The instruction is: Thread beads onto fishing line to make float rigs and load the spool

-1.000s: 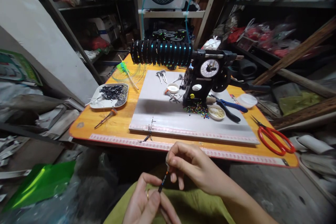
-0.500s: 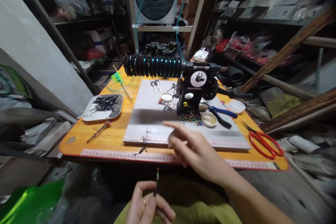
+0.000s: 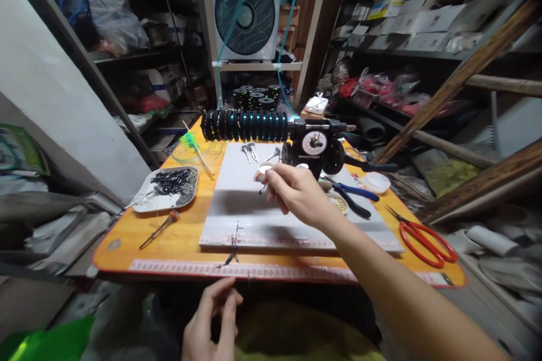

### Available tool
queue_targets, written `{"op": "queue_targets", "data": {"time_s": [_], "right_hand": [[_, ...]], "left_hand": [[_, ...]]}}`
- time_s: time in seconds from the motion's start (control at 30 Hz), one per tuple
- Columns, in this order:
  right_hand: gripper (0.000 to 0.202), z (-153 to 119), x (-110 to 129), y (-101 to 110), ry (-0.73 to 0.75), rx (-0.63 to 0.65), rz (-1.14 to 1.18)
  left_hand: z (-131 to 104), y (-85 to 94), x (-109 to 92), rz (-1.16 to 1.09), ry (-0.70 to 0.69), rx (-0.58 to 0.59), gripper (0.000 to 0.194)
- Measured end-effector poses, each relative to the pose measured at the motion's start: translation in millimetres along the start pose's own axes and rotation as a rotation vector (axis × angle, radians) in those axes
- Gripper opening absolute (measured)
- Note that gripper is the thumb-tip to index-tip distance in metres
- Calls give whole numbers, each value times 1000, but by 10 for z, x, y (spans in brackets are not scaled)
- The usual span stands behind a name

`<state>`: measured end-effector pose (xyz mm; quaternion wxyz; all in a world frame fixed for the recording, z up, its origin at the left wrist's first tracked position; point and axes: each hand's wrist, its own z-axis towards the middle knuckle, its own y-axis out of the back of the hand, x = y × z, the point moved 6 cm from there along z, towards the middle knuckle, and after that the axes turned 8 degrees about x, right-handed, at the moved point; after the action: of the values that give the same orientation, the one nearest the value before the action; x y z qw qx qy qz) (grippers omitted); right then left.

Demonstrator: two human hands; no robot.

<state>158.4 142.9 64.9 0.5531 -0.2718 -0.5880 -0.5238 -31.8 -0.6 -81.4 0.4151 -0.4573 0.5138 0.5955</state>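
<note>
My left hand (image 3: 212,318) is below the table's front edge, thumb and fingers curled together. What sits between them, if anything, I cannot make out. My right hand (image 3: 296,194) reaches over the grey board (image 3: 237,211), thumb and forefinger pinched together beside a white dish (image 3: 265,168). Close to its fingertips is a small orange-tipped piece (image 3: 258,177); a dark stick end (image 3: 262,189) shows just below it. Whether the fingers grip any of these is hidden. A dark beaded string (image 3: 232,248) hangs over the board's front edge.
Behind my right hand stands a black winding machine (image 3: 313,144) with a row of spools (image 3: 245,126). Pliers (image 3: 351,194) and red scissors (image 3: 427,237) lie to the right. On the left are a white tray (image 3: 144,203) of dark pieces and an orange-topped stick (image 3: 158,229).
My right hand has moved forward over the board, its pointing finger now drawn into a pinch. My left hand has shifted left; the thin dark beaded piece it held no longer shows clearly.
</note>
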Motion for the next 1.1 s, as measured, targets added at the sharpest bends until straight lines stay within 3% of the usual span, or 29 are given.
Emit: {"op": "queue_targets", "data": {"time_s": [0.1,0.17,0.33,0.47,0.6,0.67,0.87,1.1], "right_hand": [[32,-138,103,16,-18,61,141],[34,-206,155,19,-39,107,246],[36,-288,202,-22,-80,215,470],[34,-299,177,-44,-118,246,607],[32,-305,106,-90,-177,280,712],[31,-309,48,-132,-207,291,757],[31,-333,-95,-229,-263,281,842],[31,-356,-56,-196,-266,272,851]], "left_hand": [[126,22,-538,2,-286,-43,18],[264,-68,-867,-1,-408,33,22],[641,-450,-1254,-32,-347,336,32],[773,-662,-1320,-162,-280,487,28],[762,-711,-1311,-294,-213,562,20],[692,-728,-1282,-391,-165,623,27],[330,-850,-1103,-1078,206,890,39],[184,-809,-1025,-1128,310,933,47]]}}
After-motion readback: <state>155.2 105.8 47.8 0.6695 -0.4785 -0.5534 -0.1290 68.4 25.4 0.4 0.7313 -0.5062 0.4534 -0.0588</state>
